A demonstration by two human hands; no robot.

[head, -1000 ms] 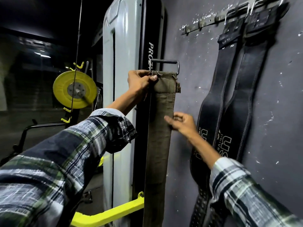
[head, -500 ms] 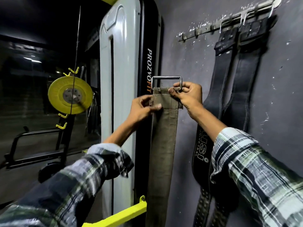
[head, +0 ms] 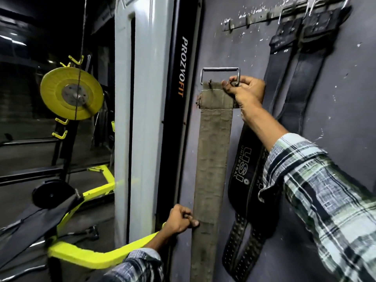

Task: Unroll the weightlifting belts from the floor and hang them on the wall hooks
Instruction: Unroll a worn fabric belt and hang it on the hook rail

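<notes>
You held the olive canvas belt (head: 213, 159) flat against the grey wall (head: 345, 98), left of the two black leather belts (head: 289, 110) already hanging from the hook rail (head: 264, 16). Your right hand (head: 246, 92) pinched its top edge at the steel buckle (head: 220, 75); your left hand (head: 180, 219) was curled on the near edge lower down. The webbing looked limp, rough and fairly light, so it should drape freely. The rigid buckle seemed the best hold for reaching a free hook.
</notes>
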